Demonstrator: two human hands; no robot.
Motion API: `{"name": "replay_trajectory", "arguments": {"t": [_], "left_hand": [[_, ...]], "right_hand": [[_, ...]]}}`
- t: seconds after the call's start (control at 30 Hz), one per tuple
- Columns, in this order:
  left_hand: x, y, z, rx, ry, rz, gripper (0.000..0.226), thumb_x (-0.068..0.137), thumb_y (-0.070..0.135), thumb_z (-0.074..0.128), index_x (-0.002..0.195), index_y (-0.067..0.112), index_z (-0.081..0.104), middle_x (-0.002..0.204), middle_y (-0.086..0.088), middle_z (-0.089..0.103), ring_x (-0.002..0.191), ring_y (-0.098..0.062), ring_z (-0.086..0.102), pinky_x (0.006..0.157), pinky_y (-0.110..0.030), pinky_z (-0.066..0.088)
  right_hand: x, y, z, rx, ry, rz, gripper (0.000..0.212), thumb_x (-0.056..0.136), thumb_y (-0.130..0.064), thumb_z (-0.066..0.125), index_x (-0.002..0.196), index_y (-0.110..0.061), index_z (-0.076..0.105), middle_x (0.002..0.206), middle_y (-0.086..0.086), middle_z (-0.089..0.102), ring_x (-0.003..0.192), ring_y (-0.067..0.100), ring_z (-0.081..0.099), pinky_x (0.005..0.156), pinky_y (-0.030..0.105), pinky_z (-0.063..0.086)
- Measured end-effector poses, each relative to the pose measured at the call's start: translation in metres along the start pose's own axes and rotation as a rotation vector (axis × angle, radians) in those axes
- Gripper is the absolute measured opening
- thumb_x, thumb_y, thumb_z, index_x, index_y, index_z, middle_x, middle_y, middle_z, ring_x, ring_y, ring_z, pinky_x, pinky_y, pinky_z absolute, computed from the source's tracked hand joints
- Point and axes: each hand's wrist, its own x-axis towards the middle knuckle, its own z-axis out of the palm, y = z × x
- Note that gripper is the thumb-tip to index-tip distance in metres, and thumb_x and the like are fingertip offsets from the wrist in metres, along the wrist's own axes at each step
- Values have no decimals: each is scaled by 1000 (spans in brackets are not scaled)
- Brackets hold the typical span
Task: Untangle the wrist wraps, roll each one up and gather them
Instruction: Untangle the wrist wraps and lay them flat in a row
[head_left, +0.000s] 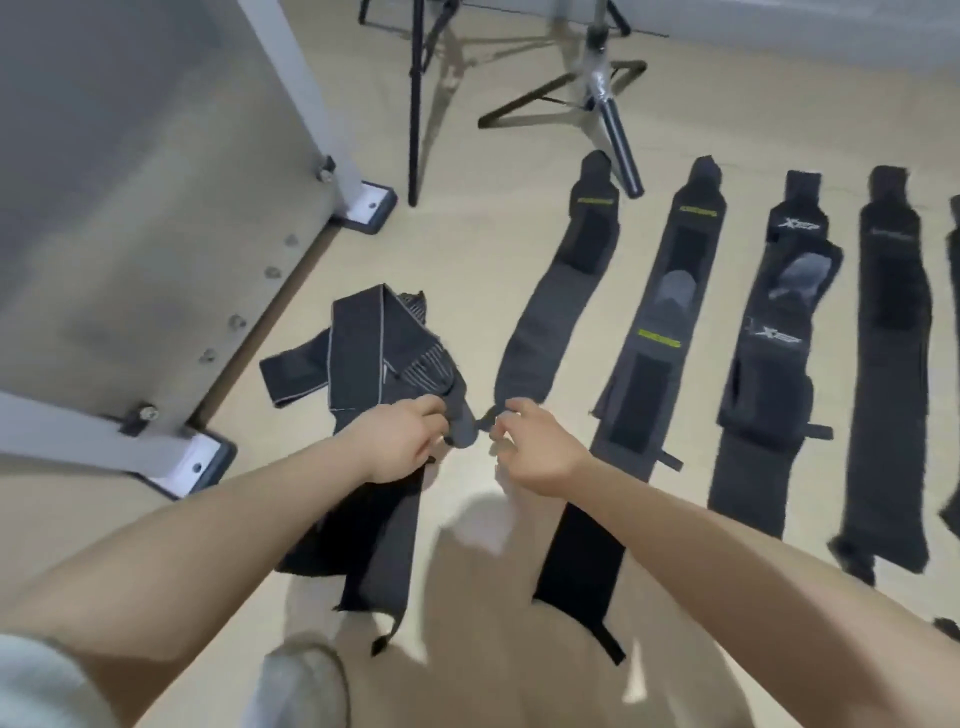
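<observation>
Head view, wrap (462, 423) between both grips (405, 441) (535, 447)

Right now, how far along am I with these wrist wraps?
Early. Done: several wraps lie straightened side by side on the floor. In hand: your left hand grips a dark strap end and your right hand pinches the neighbouring wrap's end. Left: the tangled pile is still crossed over itself, no wrap looks rolled, and none are gathered.
</observation>
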Motion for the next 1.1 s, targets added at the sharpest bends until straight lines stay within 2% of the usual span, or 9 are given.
{"name": "replay_trajectory", "arguments": {"t": [0.1,0.17,0.27,0.33,0.47,0.73,0.83,0.93,1.1], "left_hand": [[-25,-58,33,-67,83,-158,44,92,17,43,135,13,45,149,-5,30,129,-26,37,103,-34,36],[-34,-86,51,-233,161,-297,47,90,15,46,137,10,43,149,-8,29,133,-27,33,108,-36,33],[-42,-110,74,-512,195,-423,51,89,10,42,140,14,39,153,-3,26,137,-24,30,111,-36,30],[-42,-115,87,-586,174,-411,57,90,8,39,145,20,32,156,0,19,140,-22,26,113,-36,27],[-34,-118,99,-469,230,-276,61,94,23,48,149,24,22,158,-5,10,141,-25,23,112,-35,28],[-12,-132,96,-659,143,-454,63,96,31,45,150,17,15,156,-19,-4,142,-29,16,112,-34,22],[1,-143,88,-972,256,-540,57,95,20,48,147,11,26,153,-18,19,138,-29,28,108,-31,25],[10,-148,76,-1082,351,-634,50,94,14,50,141,6,35,140,-17,35,120,-28,46,96,-28,33],[32,-156,65,-1172,312,-838,56,91,19,56,140,7,33,135,-15,41,113,-32,52,93,-33,40]], "right_hand": [[34,-41,31,7,-91,78,23,83,-9,44,61,-10,48,78,9,43,77,28,44,63,32,39],[52,-60,50,-3,-111,121,31,81,-7,45,56,-16,29,66,5,33,73,25,38,50,31,23],[72,-85,72,34,-89,216,10,89,-13,45,95,-10,53,108,10,49,104,32,46,72,32,40],[85,-99,80,115,100,296,41,92,-13,45,132,-7,40,142,14,30,127,33,37,98,37,35],[103,-113,83,202,273,372,51,95,-10,42,144,-11,27,157,12,1,135,31,33,105,31,29],[119,-90,71,390,289,348,55,95,-10,44,146,-12,24,151,8,18,114,28,52,98,31,44],[134,-91,60,636,316,382,58,97,-4,38,147,-21,15,126,4,45,67,21,52,56,18,51],[146,-94,50,858,368,445,70,97,0,36,149,-29,-1,101,-8,47,64,16,50,65,23,52],[147,-93,40,782,349,467,38,93,-4,51,127,-17,42,90,1,49,64,12,46,63,21,45]]}}
